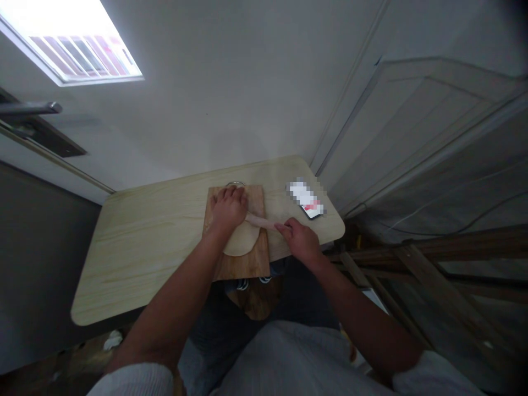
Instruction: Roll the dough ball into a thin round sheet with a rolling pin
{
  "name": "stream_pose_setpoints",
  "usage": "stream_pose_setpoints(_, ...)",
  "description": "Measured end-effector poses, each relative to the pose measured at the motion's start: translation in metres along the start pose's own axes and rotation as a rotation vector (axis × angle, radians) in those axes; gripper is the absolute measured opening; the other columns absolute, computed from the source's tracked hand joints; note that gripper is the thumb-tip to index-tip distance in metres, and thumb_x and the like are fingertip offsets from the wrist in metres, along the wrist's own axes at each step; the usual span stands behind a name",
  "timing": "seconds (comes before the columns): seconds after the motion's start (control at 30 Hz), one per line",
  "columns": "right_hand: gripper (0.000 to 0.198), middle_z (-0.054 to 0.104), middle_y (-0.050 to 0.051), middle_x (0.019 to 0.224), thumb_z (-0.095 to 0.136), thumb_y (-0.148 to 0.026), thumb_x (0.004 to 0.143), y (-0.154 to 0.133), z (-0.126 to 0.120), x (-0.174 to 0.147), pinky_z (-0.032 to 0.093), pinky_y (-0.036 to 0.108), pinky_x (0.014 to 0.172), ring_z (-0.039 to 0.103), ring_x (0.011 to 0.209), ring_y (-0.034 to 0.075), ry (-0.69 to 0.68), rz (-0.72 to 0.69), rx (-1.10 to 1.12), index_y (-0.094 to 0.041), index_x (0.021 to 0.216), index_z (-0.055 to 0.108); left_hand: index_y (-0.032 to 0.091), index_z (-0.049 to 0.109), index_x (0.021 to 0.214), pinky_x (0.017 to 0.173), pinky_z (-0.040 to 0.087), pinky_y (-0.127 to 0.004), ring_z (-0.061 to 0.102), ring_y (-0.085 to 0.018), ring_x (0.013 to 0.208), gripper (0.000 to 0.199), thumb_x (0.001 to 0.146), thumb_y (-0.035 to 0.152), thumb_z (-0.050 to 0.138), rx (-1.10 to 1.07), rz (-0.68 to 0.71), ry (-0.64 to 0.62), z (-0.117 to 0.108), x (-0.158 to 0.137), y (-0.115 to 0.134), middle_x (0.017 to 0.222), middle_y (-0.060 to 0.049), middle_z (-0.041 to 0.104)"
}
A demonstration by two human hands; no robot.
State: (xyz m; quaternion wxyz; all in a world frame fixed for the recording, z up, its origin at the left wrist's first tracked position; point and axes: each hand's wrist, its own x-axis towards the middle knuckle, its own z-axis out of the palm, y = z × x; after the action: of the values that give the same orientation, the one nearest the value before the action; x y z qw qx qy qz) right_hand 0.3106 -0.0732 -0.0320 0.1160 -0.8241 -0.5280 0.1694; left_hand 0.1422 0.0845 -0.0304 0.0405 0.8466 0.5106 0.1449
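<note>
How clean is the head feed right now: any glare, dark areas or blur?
Head view: window washed out white at top; phone pixelated across its screen. Same head view: slanted plank dim at lower right; cutting board without glare, slightly soft.

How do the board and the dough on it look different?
Shape: the board is rectangular, while the dough has a rounded edge.
Colour: the board is brown with visible grain; the dough is pale cream.
Size: the board is larger, reaching past the dough at the near end.
Both lie flat, and the left hand and arm partly hide each.
</note>
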Motion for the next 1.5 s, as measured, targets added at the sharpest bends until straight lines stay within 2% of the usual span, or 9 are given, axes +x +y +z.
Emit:
stream_pose_setpoints(0.13,0.047,0.074,0.006,0.091,0.038,-0.062,0.101,0.001,-0.003,0.002,0.03,0.028,0.061,0.067,0.082,0.02,-0.009,-0.02,0.064,-0.023,0.104,0.064,0.024,0.059,0.131,0.11,0.034,-0.056,0.045,-0.032,0.137,0.045,0.104,0.044,0.029,0.0,0.039,-0.036,-0.008,-0.011,-0.005,0.146,-0.01,0.056)
stream_pose_setpoints(0.37,0.034,0.071,0.008,0.104,0.052,-0.052,0.098,0.007,-0.003,-0.004,0.038,0.029,0.076,0.063,0.095,0.021,-0.027,-0.3,0.063,-0.02,0.105,0.063,0.017,0.062,0.127,0.115,0.037,-0.045,0.052,-0.026,0.133,0.045,0.101,0.047,0.039,-0.125,0.156,-0.029,-0.018,-0.054,-0.027,0.139,-0.013,0.061)
stream_pose_setpoints(0.53,0.029,0.069,0.005,0.093,0.057,-0.049,0.096,0.013,-0.001,-0.002,0.037,0.028,0.073,0.062,0.085,0.019,-0.079,-0.4,0.1,-0.021,0.095,0.063,0.022,0.041,0.148,0.119,0.018,-0.066,0.035,-0.038,0.145,0.078,0.085,0.062,0.064,-0.054,-0.016,0.209,-0.028,-0.104,-0.004,0.154,-0.016,0.046)
stream_pose_setpoints(0.67,0.029,0.066,0.002,0.083,0.055,-0.048,0.096,0.025,0.008,0.001,0.035,0.026,0.066,0.059,0.076,0.017,-0.054,-0.29,0.254,-0.021,0.09,0.062,0.023,0.049,0.142,0.12,0.018,-0.064,0.042,-0.036,0.142,0.067,0.086,0.055,0.067,-0.085,0.077,0.167,-0.021,-0.131,0.013,0.148,-0.015,0.054)
stream_pose_setpoints(0.93,0.034,0.06,-0.001,0.072,0.054,-0.054,0.094,0.031,0.015,0.004,0.033,0.026,0.062,0.056,0.069,0.016,-0.018,-0.237,0.354,-0.022,0.084,0.058,0.023,0.07,0.109,0.116,0.029,-0.064,0.065,-0.03,0.117,0.022,0.094,0.034,0.059,-0.036,0.351,0.051,-0.027,-0.122,-0.003,0.121,-0.007,0.073)
stream_pose_setpoints(1.07,0.033,0.058,-0.001,0.071,0.054,-0.053,0.094,0.03,0.015,0.004,0.031,0.026,0.061,0.055,0.068,0.016,-0.002,-0.232,0.335,-0.022,0.081,0.055,0.017,0.072,0.102,0.099,0.054,-0.043,0.071,-0.025,0.105,0.019,0.094,0.024,0.056,-0.049,0.49,0.092,-0.03,-0.125,-0.021,0.11,-0.01,0.076)
stream_pose_setpoints(1.13,0.033,0.059,-0.001,0.072,0.053,-0.052,0.095,0.03,0.015,0.004,0.031,0.026,0.061,0.055,0.068,0.016,-0.014,-0.235,0.329,-0.022,0.081,0.055,0.015,0.071,0.104,0.09,0.058,-0.035,0.072,-0.022,0.103,0.02,0.094,0.021,0.055,-0.055,0.54,0.105,-0.031,-0.13,-0.031,0.109,-0.011,0.076)
stream_pose_setpoints(1.33,0.032,0.062,0.0,0.075,0.054,-0.053,0.095,0.03,0.015,0.006,0.031,0.026,0.061,0.057,0.071,0.017,-0.017,-0.23,0.277,-0.023,0.084,0.058,0.017,0.067,0.112,0.102,0.05,-0.045,0.068,-0.026,0.107,0.025,0.09,0.013,0.056,0.018,0.522,0.153,-0.038,-0.141,-0.052,0.111,-0.01,0.075)
stream_pose_setpoints(1.5,0.034,0.061,0.0,0.074,0.053,-0.055,0.094,0.029,0.016,0.006,0.031,0.026,0.06,0.056,0.069,0.017,-0.004,-0.218,0.247,-0.023,0.084,0.057,0.018,0.066,0.115,0.111,0.039,-0.054,0.064,-0.029,0.115,0.029,0.087,0.016,0.057,0.031,0.445,0.215,-0.032,-0.133,-0.047,0.117,-0.01,0.073)
